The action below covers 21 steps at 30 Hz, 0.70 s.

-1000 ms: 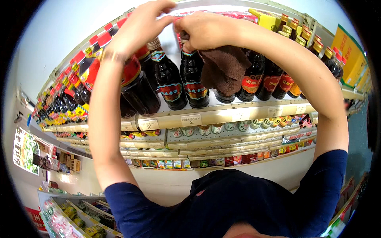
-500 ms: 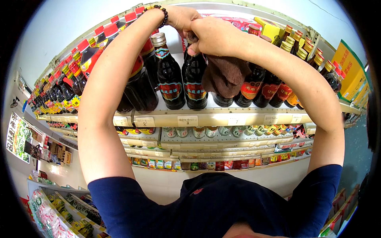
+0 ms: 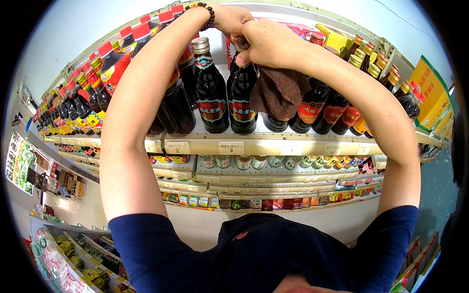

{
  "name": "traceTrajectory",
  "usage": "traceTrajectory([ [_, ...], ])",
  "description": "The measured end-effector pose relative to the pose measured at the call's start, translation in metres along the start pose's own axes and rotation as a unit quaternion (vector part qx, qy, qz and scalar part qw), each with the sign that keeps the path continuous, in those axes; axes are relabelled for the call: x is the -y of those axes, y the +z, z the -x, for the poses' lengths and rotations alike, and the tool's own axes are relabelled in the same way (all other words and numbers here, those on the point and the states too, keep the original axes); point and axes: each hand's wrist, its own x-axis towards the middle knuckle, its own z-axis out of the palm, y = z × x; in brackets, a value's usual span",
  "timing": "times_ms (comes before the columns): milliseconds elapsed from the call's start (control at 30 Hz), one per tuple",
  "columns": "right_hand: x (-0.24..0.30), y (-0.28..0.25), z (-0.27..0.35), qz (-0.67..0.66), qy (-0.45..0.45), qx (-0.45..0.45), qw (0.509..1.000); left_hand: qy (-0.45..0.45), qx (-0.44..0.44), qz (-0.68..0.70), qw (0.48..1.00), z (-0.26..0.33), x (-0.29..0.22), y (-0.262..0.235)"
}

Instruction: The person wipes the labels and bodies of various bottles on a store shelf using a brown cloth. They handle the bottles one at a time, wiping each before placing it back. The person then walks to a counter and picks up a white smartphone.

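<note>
My right hand (image 3: 266, 43) grips a brown cloth (image 3: 279, 95), its fingers closed at the top of a dark glass bottle (image 3: 242, 100) with a red and blue label. Part of the cloth wraps the bottle's cap and neck; the rest hangs down at the right, over a neighbouring bottle. Against the right hand, my left hand (image 3: 230, 20) curls in from the far left side. Its fingertips are hidden behind the right hand, so what they grip does not show. A matching bottle (image 3: 211, 100) with a silver cap stands upright just to the left.
Red-capped bottles (image 3: 115, 68) crowd the shelf's left side. Gold-capped bottles (image 3: 373, 68) and a yellow-green carton (image 3: 427, 95) stand at the right. A shelf edge (image 3: 264, 147) with price tags runs below my hands, over lower shelves of jars (image 3: 244, 161).
Both hands stay together at the same bottle top with the cloth. The whole view has shifted slightly, and the cloth's hanging folds have changed a little.
</note>
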Motion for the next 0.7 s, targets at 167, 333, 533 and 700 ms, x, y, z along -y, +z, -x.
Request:
traceTrajectory([
  [167, -0.001, -0.001, -0.002, 0.009, 0.017, 0.026, 0.999, -0.041, 0.01, -0.03, 0.999, 0.002, -0.014, -0.006],
  [333, -0.002, 0.001, -0.003, 0.005, 0.008, 0.007, 1.0, 0.0, -0.007, -0.004, 1.0, -0.003, 0.002, -0.001],
  [533, 0.002, -0.002, -0.002, 0.024, 0.027, 0.016, 0.999, 0.018, 0.006, 0.013, 1.0, -0.01, 0.009, -0.001],
  [700, 0.003, -0.001, -0.003, 0.018, 0.029, 0.014, 0.999, 0.026, -0.016, 0.018, 0.999, -0.004, 0.006, 0.001],
])
